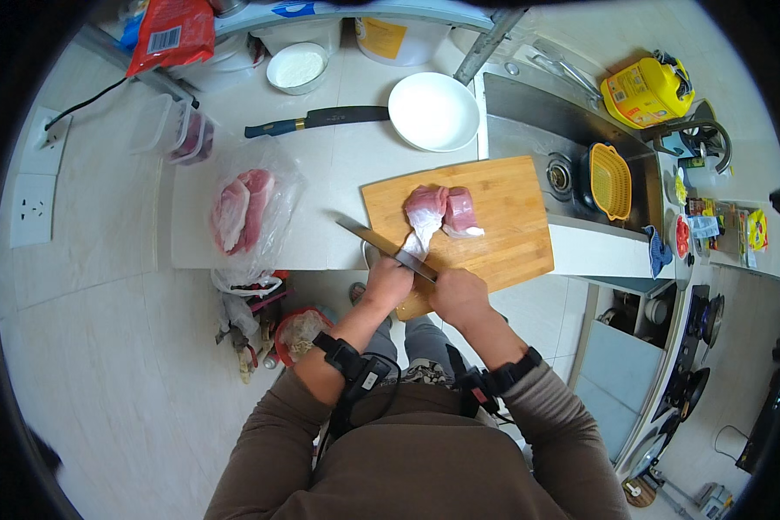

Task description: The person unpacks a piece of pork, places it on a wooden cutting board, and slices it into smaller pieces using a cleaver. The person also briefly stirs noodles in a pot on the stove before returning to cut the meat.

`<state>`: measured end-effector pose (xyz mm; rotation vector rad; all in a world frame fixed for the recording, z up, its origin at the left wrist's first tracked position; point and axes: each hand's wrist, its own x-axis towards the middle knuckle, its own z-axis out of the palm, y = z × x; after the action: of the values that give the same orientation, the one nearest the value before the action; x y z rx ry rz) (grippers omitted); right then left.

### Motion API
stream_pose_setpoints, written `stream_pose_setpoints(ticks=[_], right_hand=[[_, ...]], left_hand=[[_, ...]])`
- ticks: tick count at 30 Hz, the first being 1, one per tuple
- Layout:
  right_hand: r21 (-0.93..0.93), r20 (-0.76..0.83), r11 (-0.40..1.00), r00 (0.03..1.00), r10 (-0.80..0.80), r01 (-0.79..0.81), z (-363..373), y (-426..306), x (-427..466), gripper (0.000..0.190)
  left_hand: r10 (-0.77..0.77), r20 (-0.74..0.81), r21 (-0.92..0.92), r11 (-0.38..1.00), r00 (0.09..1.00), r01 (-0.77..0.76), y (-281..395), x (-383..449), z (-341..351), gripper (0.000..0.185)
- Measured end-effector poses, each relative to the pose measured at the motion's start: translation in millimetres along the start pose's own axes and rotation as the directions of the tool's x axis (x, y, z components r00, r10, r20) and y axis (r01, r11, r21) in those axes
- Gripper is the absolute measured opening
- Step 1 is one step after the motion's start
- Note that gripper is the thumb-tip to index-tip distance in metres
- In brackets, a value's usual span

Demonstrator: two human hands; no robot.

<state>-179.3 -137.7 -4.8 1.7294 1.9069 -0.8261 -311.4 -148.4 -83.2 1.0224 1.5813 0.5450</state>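
Note:
My right hand [459, 297] grips the handle end of a kitchen knife [378, 242], whose blade points to the far left. The blade lies across a pale strip of skin or fat that runs from a piece of raw meat [426, 203] toward me. At the near edge of the wooden cutting board [510, 224], my left hand [390, 283] is closed around the near end of that strip; its fingertips are partly hidden by the blade. A second chunk of raw meat [461, 211] lies against the first piece on the board.
Beyond the board are a white bowl [434, 112] and a cleaver-like knife [346, 116]. More raw meat [242, 211] rests on a plastic bag [286, 175] to the left. A steel sink [523, 133] holding a yellow basket [610, 182] adjoins the board's right side.

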Motion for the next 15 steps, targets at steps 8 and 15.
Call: stream_pose_setpoints(ticks=[8,15], right_hand=[[-0.061,-0.004,0.997,0.999,0.037,-0.037,-4,1,17,0.024],[-0.118,-0.021,0.992,0.999,0.048,-0.05,1,26,10,0.022]], left_hand=[[-0.003,-0.084,-0.285,0.958,0.996,-0.021,-35,14,14,0.02],[0.199,-0.209,-0.446,0.852,0.958,-0.274,-63,21,27,0.007]])
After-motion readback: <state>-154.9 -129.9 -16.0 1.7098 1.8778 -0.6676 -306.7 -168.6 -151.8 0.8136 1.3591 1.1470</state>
